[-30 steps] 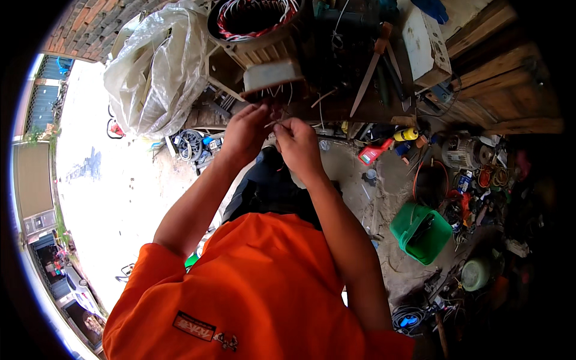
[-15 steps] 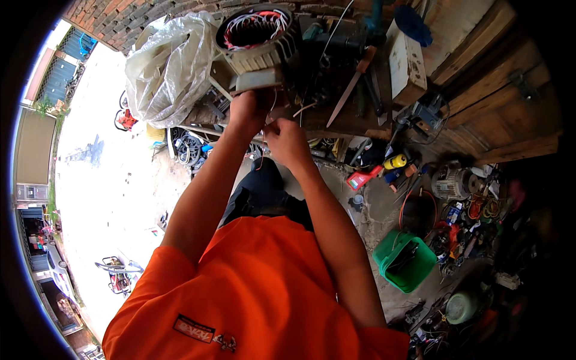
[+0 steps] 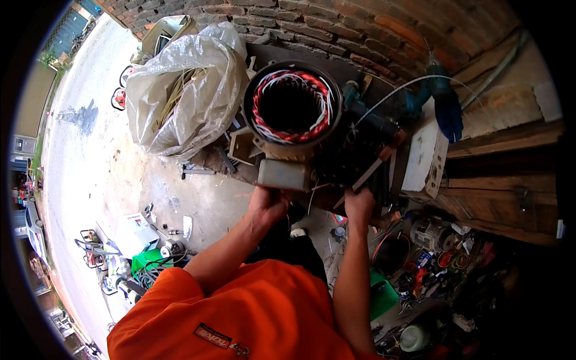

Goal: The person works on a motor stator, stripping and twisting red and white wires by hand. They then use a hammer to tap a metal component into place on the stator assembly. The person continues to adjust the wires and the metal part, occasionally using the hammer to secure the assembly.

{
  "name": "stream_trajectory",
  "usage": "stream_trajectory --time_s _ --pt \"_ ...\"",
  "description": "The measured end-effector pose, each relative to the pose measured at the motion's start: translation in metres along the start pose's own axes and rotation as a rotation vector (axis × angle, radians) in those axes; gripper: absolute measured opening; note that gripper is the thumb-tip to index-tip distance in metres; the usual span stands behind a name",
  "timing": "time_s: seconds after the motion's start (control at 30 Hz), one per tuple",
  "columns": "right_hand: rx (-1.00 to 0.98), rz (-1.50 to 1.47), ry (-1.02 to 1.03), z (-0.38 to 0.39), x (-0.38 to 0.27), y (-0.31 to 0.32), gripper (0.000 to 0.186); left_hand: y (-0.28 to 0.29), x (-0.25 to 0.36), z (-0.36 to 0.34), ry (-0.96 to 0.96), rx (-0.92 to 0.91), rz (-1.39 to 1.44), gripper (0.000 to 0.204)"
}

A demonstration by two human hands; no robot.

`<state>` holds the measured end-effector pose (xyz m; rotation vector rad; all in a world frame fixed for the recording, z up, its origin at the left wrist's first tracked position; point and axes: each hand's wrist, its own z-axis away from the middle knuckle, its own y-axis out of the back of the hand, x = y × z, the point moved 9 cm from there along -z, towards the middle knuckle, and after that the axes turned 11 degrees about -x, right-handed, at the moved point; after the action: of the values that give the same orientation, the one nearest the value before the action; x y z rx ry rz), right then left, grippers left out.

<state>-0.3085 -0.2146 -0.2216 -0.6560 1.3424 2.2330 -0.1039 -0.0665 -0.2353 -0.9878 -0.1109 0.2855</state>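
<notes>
A labelled orange short-sleeved shirt (image 3: pixel 240 309) tops trousers (image 3: pixel 305 257) that look black.

1. You have the motor housing (image 3: pixel 285 151) upright on the bench (image 3: pixel 337 67), open end up.
2. Red-and-white windings (image 3: pixel 259 108) ring its inner wall.
3. Its grey terminal box (image 3: pixel 283 174) faces your near edge.
4. Rightward, the blade (image 3: pixel 367 174) slants, its brown handle (image 3: pixel 392 145) away from you.

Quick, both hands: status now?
Left hand: near the grey box, grip can't be told.
Right hand: near the long blade, grip can't be told.
</notes>
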Motion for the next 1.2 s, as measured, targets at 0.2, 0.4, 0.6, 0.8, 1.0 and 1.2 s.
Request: stream_trajectory --time_s 0.2,0.4,0.6,0.8,1.0,1.2 --pt "0.032 -0.269 0.118 0.023 0.023 0.016 0.025 0.029 -0.016 0.021 0.122 0.234 0.001 0.014" --pt "0.074 -0.614 0.353 0.072 -0.049 0.081 0.018 0.044 -0.022 0.028 0.130 0.178 0.056 0.023" --pt "-0.236 -0.864 0.586 0.038 -0.184 0.096 0.014 0.027 -0.023 0.027 0.082 0.261 0.074 0.027" --pt "-0.706 -0.496 0.753 0.012 -0.315 0.024 0.007 0.027 -0.025 0.026 -0.005 0.172 0.076 0.024" --pt "-0.713 -0.364 0.953 0.004 -0.351 -0.032 0.014 -0.004 -0.014 0.024 -0.174 0.242 0.011 0.024" --pt "-0.763 -0.289 0.943 0.005 -0.359 -0.055 0.018 0.026 -0.013 0.022 -0.238 0.165 -0.142 0.031"
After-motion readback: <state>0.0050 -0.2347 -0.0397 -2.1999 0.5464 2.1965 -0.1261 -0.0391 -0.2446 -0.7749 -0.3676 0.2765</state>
